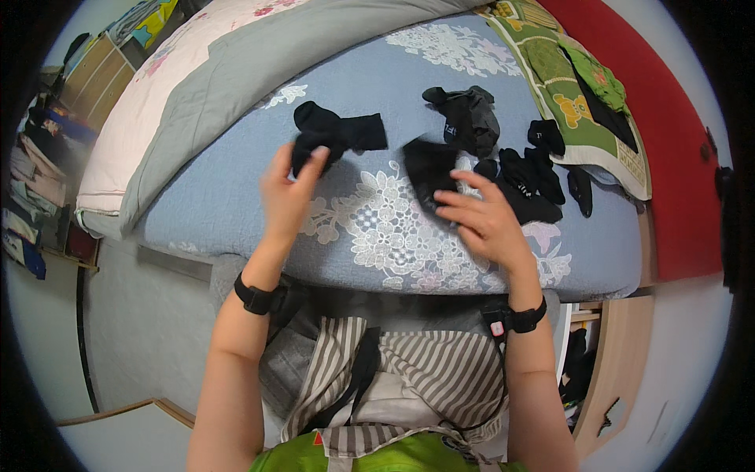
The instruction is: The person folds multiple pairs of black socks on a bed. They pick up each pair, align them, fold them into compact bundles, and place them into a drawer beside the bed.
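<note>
My left hand (290, 192) is at the lower left of a black sock (339, 130) on the blue bedspread, thumb and fingers around its near end. My right hand (483, 218) touches a blurred black sock (430, 171) with its fingertips; whether it grips the sock is not plain. Beyond it lies a bunched pair of black and dark grey socks (472, 118). Right of my right hand is a heap of black socks (525, 183). A small folded black sock (546, 137) and a narrow black one (580, 190) lie beside the heap.
The blue bedspread (236, 177) has white floral lace patterns. A grey-edged pink quilt (194, 112) covers the bed's far left. At the right lie a green bear-patterned blanket (566, 88) and a red panel (666, 177). An open drawer or cabinet (616, 360) stands at the lower right.
</note>
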`<action>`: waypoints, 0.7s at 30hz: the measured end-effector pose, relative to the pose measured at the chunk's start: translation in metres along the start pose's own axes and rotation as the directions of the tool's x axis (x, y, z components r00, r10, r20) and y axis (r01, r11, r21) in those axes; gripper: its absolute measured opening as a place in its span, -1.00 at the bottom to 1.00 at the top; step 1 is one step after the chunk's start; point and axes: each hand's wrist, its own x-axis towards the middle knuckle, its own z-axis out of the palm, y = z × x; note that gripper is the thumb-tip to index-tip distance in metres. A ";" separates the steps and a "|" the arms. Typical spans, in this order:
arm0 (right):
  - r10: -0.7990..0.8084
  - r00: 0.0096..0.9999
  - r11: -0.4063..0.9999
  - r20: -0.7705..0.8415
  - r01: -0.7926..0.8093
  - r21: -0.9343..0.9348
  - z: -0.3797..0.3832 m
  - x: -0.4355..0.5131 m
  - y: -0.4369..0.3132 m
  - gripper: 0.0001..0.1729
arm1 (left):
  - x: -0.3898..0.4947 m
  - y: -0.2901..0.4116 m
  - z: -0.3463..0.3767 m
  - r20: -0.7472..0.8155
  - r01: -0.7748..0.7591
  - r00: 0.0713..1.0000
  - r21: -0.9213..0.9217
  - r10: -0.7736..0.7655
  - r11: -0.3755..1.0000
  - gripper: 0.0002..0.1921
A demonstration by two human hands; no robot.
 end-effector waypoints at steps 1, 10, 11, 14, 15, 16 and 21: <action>-0.002 0.997 0.999 0.079 -0.001 0.042 0.003 0.001 -0.002 -0.64 | -0.001 0.004 0.000 0.003 0.170 0.984 -0.315 -0.179 0.934 -0.84; 0.295 0.931 0.865 -0.215 -0.164 0.475 0.010 0.001 0.001 -0.87 | -0.033 0.017 0.038 0.431 0.722 0.640 -0.620 -0.637 0.306 -0.65; 0.237 0.952 0.833 -0.192 -0.098 0.545 0.014 0.005 -0.003 -0.84 | -0.037 0.018 0.040 0.437 0.755 0.611 -0.571 -0.660 0.321 -0.64; 0.453 0.882 0.597 0.129 -0.407 0.691 0.037 0.004 -0.035 -0.52 | -0.048 0.025 0.046 0.538 0.741 0.651 -0.605 -0.535 0.293 -0.62; 0.464 0.882 0.560 0.076 -0.359 0.746 0.046 0.006 -0.044 -0.42 | -0.051 0.027 0.047 0.551 0.728 0.666 -0.625 -0.502 0.280 -0.61; 0.526 0.842 0.373 0.120 -0.356 0.857 0.052 0.009 -0.049 -0.37 | -0.053 0.029 0.049 0.576 0.704 0.698 -0.662 -0.426 0.257 -0.61; 0.582 0.743 -0.113 0.332 -0.330 0.937 0.051 0.010 -0.043 -0.43 | -0.058 0.031 0.051 0.568 0.712 0.701 -0.594 -0.431 0.375 -0.55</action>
